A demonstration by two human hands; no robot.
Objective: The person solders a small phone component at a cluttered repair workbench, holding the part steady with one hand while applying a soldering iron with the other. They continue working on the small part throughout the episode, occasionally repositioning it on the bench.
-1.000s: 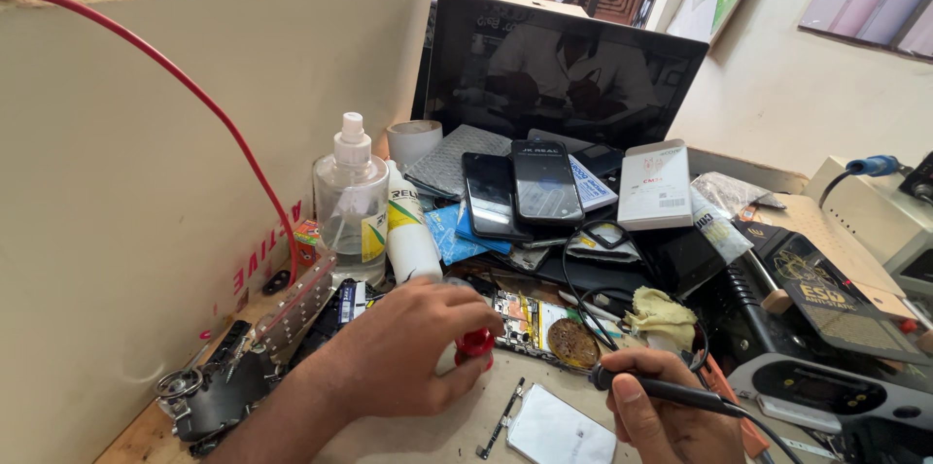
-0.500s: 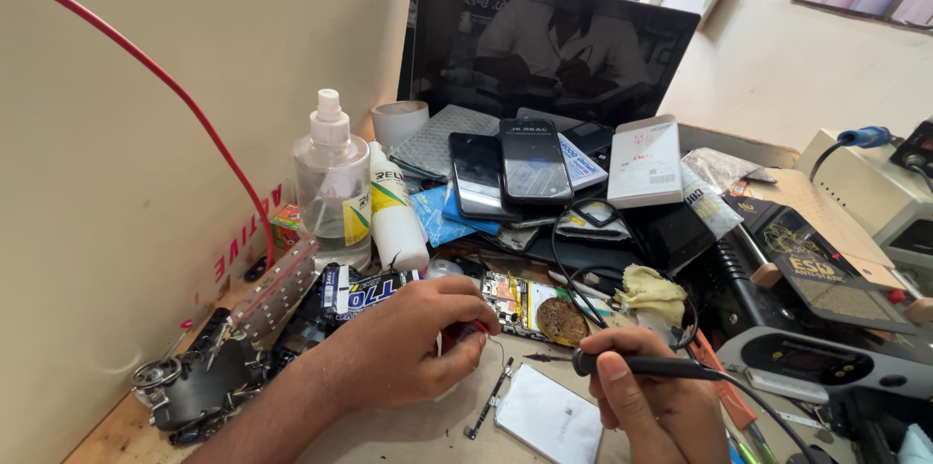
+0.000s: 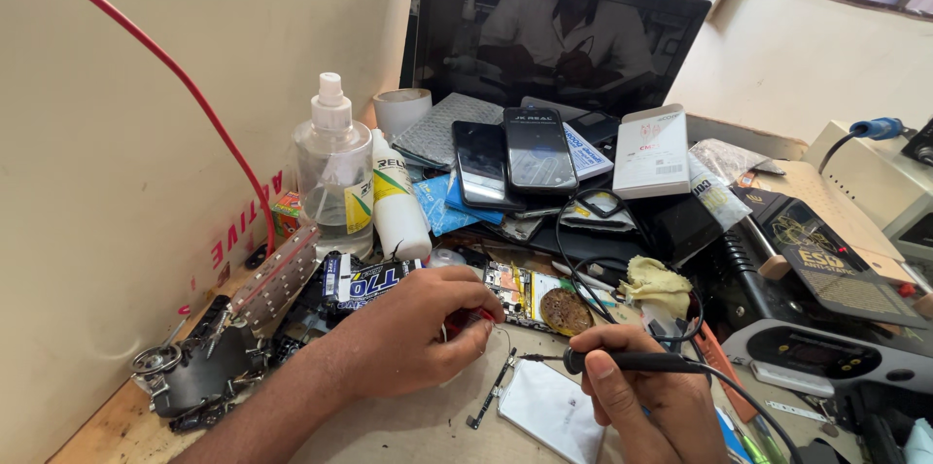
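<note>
pinching small red part (image 3: 473,318) in left hand (image 3: 408,333) fingers; right hand (image 3: 646,401) fingers gripping soldering iron (image 3: 622,361), tip just beside part.

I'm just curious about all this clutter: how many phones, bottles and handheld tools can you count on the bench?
Phones: 2, lying side by side, left phone and right phone.
Bottles: 2, clear pump bottle and white bottle.
Soldering iron: 1, in the right hand.
Total: 5.

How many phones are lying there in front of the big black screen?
2: one dark phone on the left, another touching its right side, both face up before the monitor. More may hide in the clutter.
</note>
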